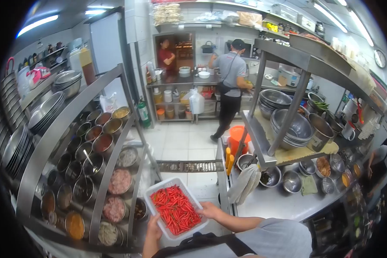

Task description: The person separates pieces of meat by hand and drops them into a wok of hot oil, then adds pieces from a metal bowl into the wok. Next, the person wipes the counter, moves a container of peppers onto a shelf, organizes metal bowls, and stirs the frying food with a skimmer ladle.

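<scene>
A white plastic basket (149, 192) full of red chili peppers (175, 210) is held in front of my body, low in the middle of the view. My left hand (154, 227) grips its lower left edge. My right hand (210, 210) holds the rim on the right side, fingers closed on it. Left of the basket, metal containers of raw meat (120, 181) and other ingredients stand in a steel rack (79, 105).
A steel counter (266, 206) with bowls (292, 182) stands on the right, below a shelf of stacked bowls (290, 124). A floor drain (189, 166) crosses the tiles ahead. One person (232, 73) is at the back counter, another (165, 58) in the doorway.
</scene>
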Tool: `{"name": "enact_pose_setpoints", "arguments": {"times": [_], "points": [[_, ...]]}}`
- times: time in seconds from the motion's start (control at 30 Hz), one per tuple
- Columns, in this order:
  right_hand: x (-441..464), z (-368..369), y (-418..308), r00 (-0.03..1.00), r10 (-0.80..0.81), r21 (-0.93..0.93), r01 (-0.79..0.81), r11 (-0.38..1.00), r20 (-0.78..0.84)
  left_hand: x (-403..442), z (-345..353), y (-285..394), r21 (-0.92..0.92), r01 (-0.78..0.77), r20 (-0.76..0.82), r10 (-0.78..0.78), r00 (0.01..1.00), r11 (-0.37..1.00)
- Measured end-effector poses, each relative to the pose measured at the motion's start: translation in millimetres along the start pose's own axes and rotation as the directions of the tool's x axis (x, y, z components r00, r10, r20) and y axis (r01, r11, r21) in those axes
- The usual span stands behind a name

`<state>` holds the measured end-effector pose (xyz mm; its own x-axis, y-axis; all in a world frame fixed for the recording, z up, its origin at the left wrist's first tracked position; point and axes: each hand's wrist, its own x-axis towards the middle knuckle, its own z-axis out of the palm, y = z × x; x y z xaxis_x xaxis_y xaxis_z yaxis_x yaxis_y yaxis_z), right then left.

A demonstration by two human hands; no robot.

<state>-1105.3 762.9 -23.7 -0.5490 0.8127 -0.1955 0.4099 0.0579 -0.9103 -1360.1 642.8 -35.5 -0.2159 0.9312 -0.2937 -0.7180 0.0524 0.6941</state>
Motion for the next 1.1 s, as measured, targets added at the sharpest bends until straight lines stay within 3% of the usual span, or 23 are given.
{"name": "enact_pose_setpoints", "arguments": {"times": [0.07,0.13,0.17,0.23,0.4,0.47,0.53,0.57,0.6,0.63,0.67,0.73,0.77,0.83,0.87,0.9,0.93,0.97,1.0,1.03,1.1], "points": [[5,-11,-19,1.0,-0.002,-0.061,0.001,0.998,-0.012,28,16,20,0.071,-0.035,0.136,0.025,0.99,0.997],[8,-19,-34,0.991,-0.023,-0.12,0.007,0.993,-0.129,61,28,29,0.075,0.001,0.183,-0.014,0.983,0.997],[10,-18,-34,0.964,-0.011,-0.082,-0.011,0.997,-0.267,76,35,32,0.051,0.006,0.226,-0.017,0.974,0.999],[12,-27,-39,0.925,0.045,-0.064,-0.074,0.995,-0.376,108,43,31,0.04,0.005,0.299,-0.017,0.954,0.999],[11,-38,-50,0.831,0.113,0.0,-0.134,0.991,-0.544,162,80,49,0.091,0.126,0.42,-0.153,0.895,0.988],[2,-52,-77,0.823,0.09,0.052,-0.074,0.996,-0.56,178,103,66,0.108,0.155,0.425,-0.187,0.886,0.982],[-10,-63,-96,0.735,0.045,0.371,0.287,0.883,-0.677,180,147,102,0.104,0.149,0.448,-0.18,0.876,0.983],[-22,-66,-105,0.735,0.049,0.377,0.289,0.88,-0.677,173,177,126,0.086,0.129,0.489,-0.155,0.859,0.988],[-37,-68,-113,0.681,0.032,0.357,0.343,0.869,-0.731,191,186,147,0.137,0.073,0.562,-0.138,0.816,0.988],[-50,-72,-114,0.625,0.012,0.33,0.395,0.857,-0.781,178,223,173,0.116,-0.072,0.61,-0.014,0.792,0.991],[-61,-74,-107,0.63,0.002,0.327,0.401,0.856,-0.777,187,250,198,0.138,-0.149,0.63,0.029,0.776,0.979],[-92,-65,-78,0.599,0.088,0.308,0.276,0.911,-0.796,160,323,248,0.132,-0.366,0.691,0.18,0.7,0.921],[-108,-57,-59,0.607,0.139,0.323,0.205,0.924,-0.782,152,359,265,0.008,-0.265,0.794,0.155,0.588,0.964],[-140,-40,-21,0.61,0.242,0.368,0.088,0.926,-0.754,136,429,295,-0.032,-0.251,0.859,0.155,0.489,0.967],[-158,-28,-5,0.609,0.303,0.408,0.037,0.912,-0.733,128,462,305,-0.089,-0.298,0.794,0.248,0.555,0.95],[-176,-20,8,0.613,0.335,0.427,0.005,0.904,-0.716,137,496,316,-0.135,-0.321,0.831,0.283,0.478,0.938],[-194,-13,19,0.616,0.368,0.446,-0.029,0.894,-0.696,150,532,328,-0.106,-0.283,0.887,0.219,0.407,0.953],[-210,-7,27,0.627,0.358,0.441,-0.025,0.897,-0.692,137,562,328,-0.123,-0.293,0.887,0.237,0.397,0.948],[-226,-1,33,0.594,0.397,0.482,-0.018,0.876,-0.7,113,590,326,0.009,-0.209,0.833,0.108,0.542,0.978],[-239,0,37,0.559,0.438,0.523,-0.009,0.852,-0.704,110,619,325,0.046,-0.208,0.782,0.094,0.616,0.977],[-263,-4,43,0.535,0.434,0.504,-0.017,0.863,-0.725,66,648,306,0.171,-0.372,0.7,0.153,0.697,0.912]]}}
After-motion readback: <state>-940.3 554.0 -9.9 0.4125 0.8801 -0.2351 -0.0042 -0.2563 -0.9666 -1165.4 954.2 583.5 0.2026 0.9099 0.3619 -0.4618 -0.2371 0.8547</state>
